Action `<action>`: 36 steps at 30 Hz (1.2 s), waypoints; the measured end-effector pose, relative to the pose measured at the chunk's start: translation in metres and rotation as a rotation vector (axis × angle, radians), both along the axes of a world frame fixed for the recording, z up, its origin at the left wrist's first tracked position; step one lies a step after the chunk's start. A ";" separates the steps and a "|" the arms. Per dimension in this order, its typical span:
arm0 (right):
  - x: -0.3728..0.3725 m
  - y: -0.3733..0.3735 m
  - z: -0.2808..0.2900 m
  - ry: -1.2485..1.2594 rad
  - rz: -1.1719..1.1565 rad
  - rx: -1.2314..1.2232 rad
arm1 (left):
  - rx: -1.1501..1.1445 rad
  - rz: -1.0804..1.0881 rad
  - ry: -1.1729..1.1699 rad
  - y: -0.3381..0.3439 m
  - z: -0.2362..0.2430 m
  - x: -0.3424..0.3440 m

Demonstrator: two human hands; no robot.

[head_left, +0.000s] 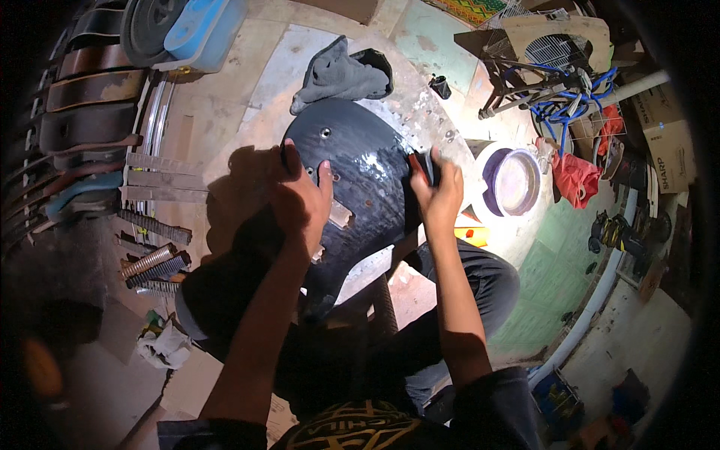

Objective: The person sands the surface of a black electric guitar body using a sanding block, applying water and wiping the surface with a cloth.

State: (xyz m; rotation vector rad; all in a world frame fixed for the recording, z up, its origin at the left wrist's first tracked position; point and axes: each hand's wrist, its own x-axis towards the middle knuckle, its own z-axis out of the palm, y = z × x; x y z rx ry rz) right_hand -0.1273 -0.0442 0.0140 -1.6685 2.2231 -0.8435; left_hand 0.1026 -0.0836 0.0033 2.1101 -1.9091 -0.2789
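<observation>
Clutter crowds the bench [420, 116]!

A grey cloth [341, 75] sits right up at the far edge of the black guitar body [367, 187], a purple-rimmed bowl [491, 180] to the right, a blue bin [221, 41] far left. And there's the body, squarely between the hands! Left hand [298, 191]: thumb and fingers spread against its left side, grip too unclear to call. Right hand [441, 186]: pinching a red-and-dark block [418, 166] at the right edge!

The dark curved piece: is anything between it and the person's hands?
Nothing visible blocks the left hand, which rests on the dark curved piece. A red-and-dark block, held in the right hand, seems to come between that hand and the piece's right edge.
</observation>
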 end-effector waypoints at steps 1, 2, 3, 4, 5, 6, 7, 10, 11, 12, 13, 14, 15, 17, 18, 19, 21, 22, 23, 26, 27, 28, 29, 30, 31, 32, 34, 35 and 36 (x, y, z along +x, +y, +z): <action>-0.005 0.017 -0.010 0.009 0.047 -0.044 | 0.009 -0.004 0.028 -0.003 -0.004 0.001; -0.004 0.035 -0.018 0.040 0.081 -0.169 | 0.012 0.002 0.055 -0.003 -0.006 0.004; -0.005 0.053 -0.015 -0.049 0.044 -0.047 | 0.028 0.009 0.086 -0.001 -0.009 0.005; -0.009 0.047 -0.015 -0.027 0.051 -0.059 | 0.059 0.022 0.096 -0.001 -0.013 -0.001; -0.006 0.031 -0.009 -0.019 0.069 -0.072 | 0.089 0.048 0.093 0.000 -0.008 -0.001; -0.002 0.007 -0.005 -0.030 0.060 -0.018 | 0.116 0.067 0.095 0.000 -0.007 -0.002; -0.001 -0.015 -0.005 0.012 0.108 -0.023 | 0.074 0.048 0.086 0.000 -0.008 -0.003; 0.005 -0.035 0.003 0.034 0.147 0.032 | 0.056 0.024 0.065 -0.002 -0.003 -0.002; 0.002 -0.031 0.001 0.026 0.158 0.004 | 0.116 0.035 0.069 -0.004 0.005 -0.005; -0.001 -0.030 0.000 0.017 0.168 -0.023 | 0.177 0.045 0.072 -0.007 0.009 -0.008; 0.002 -0.033 0.000 -0.018 0.160 -0.022 | 0.144 0.048 0.081 -0.005 0.006 -0.005; 0.003 -0.038 0.001 -0.053 0.151 -0.021 | 0.111 0.050 0.089 -0.003 0.000 -0.002; 0.005 -0.042 0.002 -0.087 0.141 -0.020 | 0.079 0.051 0.098 -0.002 -0.003 0.000; 0.000 -0.039 0.003 -0.042 0.245 -0.044 | 0.027 0.036 0.040 -0.001 -0.005 0.002; -0.005 -0.030 0.005 -0.041 0.286 -0.027 | 0.001 0.030 0.011 -0.001 -0.006 0.003; -0.010 -0.019 0.004 -0.040 0.329 -0.009 | 0.015 0.023 0.028 0.000 -0.007 0.004; -0.020 -0.009 -0.001 -0.011 0.326 -0.014 | 0.034 0.008 0.066 -0.004 -0.002 0.003; -0.021 -0.012 -0.001 0.009 0.320 -0.006 | 0.052 0.026 0.098 -0.006 0.000 0.002; -0.018 -0.014 0.003 0.028 0.308 0.009 | 0.078 0.037 0.132 -0.005 0.000 -0.001; -0.003 -0.058 0.004 0.055 0.362 -0.079 | 0.069 0.030 0.155 -0.003 -0.005 -0.003; -0.001 -0.060 0.006 0.057 0.369 -0.063 | 0.049 0.027 0.148 -0.003 -0.007 -0.002; -0.002 -0.047 0.000 0.030 0.349 -0.056 | 0.017 0.019 0.115 -0.001 -0.009 0.002; -0.010 -0.024 -0.007 0.008 0.328 -0.053 | -0.019 0.008 0.088 0.002 -0.009 0.004; -0.020 -0.005 -0.015 -0.022 0.334 -0.079 | -0.053 -0.005 0.060 0.003 -0.009 0.006; -0.022 -0.002 -0.006 -0.036 0.337 -0.074 | 0.001 0.012 0.079 -0.002 -0.004 0.003; -0.021 -0.009 -0.004 0.003 0.317 -0.055 | 0.066 0.017 0.095 -0.004 0.003 -0.001; -0.007 -0.047 -0.002 0.021 0.316 -0.053 | 0.109 0.023 0.115 -0.003 0.003 -0.002; -0.004 -0.065 -0.002 0.035 0.369 -0.076 | 0.085 0.024 0.127 -0.004 -0.001 -0.001; -0.006 -0.058 0.000 0.051 0.366 -0.049 | 0.061 0.024 0.140 -0.003 -0.003 -0.001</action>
